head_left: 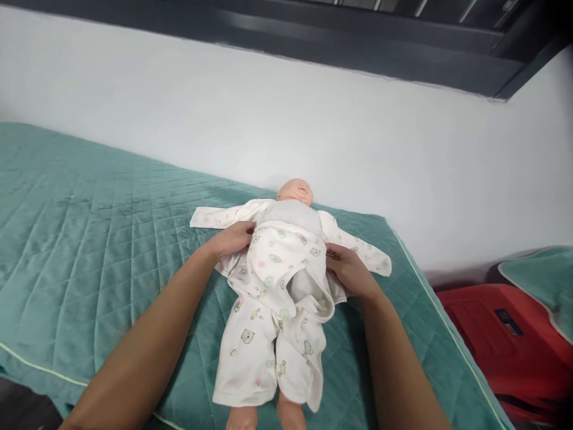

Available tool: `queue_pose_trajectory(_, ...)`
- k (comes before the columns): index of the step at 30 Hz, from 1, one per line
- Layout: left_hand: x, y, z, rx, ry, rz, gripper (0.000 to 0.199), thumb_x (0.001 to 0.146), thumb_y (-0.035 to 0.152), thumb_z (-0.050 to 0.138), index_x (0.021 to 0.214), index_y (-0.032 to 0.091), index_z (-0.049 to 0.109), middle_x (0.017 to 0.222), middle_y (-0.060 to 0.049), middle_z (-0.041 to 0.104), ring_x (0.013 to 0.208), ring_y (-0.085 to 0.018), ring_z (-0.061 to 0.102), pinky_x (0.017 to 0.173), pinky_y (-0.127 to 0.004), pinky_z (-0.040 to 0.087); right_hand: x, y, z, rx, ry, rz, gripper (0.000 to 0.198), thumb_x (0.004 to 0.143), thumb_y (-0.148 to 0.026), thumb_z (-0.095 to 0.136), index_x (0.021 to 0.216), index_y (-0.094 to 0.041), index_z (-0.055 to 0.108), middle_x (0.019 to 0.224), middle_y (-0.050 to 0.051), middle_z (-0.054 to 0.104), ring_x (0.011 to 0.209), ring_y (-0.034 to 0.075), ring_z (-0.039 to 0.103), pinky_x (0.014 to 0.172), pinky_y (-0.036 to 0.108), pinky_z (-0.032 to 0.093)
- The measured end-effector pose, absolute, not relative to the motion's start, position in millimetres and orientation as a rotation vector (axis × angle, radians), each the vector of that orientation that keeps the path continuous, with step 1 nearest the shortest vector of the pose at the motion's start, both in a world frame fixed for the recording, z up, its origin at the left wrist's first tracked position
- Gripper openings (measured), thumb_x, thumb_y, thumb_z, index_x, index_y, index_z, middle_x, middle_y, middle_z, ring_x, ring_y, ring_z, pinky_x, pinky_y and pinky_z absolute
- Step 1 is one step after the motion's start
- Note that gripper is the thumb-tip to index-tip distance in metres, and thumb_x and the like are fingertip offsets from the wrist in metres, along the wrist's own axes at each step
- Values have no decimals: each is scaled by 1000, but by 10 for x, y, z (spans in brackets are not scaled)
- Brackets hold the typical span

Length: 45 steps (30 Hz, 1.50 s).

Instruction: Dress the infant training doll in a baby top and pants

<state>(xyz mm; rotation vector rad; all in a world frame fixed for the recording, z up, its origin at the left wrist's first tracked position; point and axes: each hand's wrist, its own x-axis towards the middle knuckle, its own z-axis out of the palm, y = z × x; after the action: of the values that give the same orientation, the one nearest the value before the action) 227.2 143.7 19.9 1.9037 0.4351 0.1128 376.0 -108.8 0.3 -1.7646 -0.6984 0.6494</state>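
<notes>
A baby doll (295,191) lies on its back, head against the wall and bare feet towards me. It wears a white printed long-sleeved top (358,248) with both sleeves spread out; a plain pale chest area shows at the front. White printed baby pants (255,340) cover the legs, their waistband drawn high over the belly and the cloth bunched at the crotch. My left hand (235,239) is closed at the left end of the waistband. On the other side, my right hand (349,269) has its fingers curled at the pants' edge; its fingertips are partly hidden.
A green quilted cover (111,239) with pale piping lies under the doll. Behind it rises a white wall (268,113) below a dark window frame (268,30). Right of the bed edge stands a red case (505,340) with green fabric (546,286) over it.
</notes>
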Motion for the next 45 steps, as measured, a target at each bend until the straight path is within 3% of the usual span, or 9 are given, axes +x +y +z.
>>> queue_pose_trajectory(7, 2269, 1456, 181, 1974, 422, 180, 23, 63, 19, 52, 81, 17, 67, 82, -5, 70, 89, -27, 63, 75, -36, 51, 3765, -1116, 3, -1875, -650, 601, 22, 71, -33, 67, 89, -22, 74, 71, 1, 71, 73, 23, 63, 65, 33, 50)
queue_pose_trajectory(14, 2252, 1434, 191, 1889, 367, 106, 26, 67, 21, 52, 86, 18, 69, 87, -5, 72, 86, -26, 64, 76, -35, 51, 3771, -1107, 12, -1835, -765, 635, 20, 75, -24, 61, 92, -23, 72, 88, 1, 74, 87, 23, 65, 77, 34, 51)
queue_pose_trajectory(22, 2273, 1438, 147, 1901, 319, 126, 27, 70, 18, 51, 90, 17, 69, 99, -5, 73, 87, -22, 63, 80, -32, 51, 3738, -1090, 32, -1850, -800, 642, 25, 74, -23, 61, 97, -21, 71, 93, 2, 74, 92, 23, 66, 79, 31, 52)
queue_pose_trajectory(34, 2291, 1430, 175, 1958, 422, 176, 16, 65, 15, 59, 78, 17, 68, 79, -6, 71, 84, -25, 64, 75, -31, 49, 3699, -987, -13, -1879, -612, 618, 36, 65, -17, 55, 97, -20, 72, 88, 5, 77, 73, 23, 69, 61, 30, 51)
queue_pose_trajectory(45, 2286, 1419, 232, 1922, 529, 143, 13, 63, 10, 59, 71, 17, 65, 75, -6, 69, 85, -26, 64, 72, -32, 48, 3713, -970, -51, -2003, -761, 355, 32, 68, -21, 54, 92, -20, 76, 78, 2, 76, 81, 27, 67, 72, 34, 52)
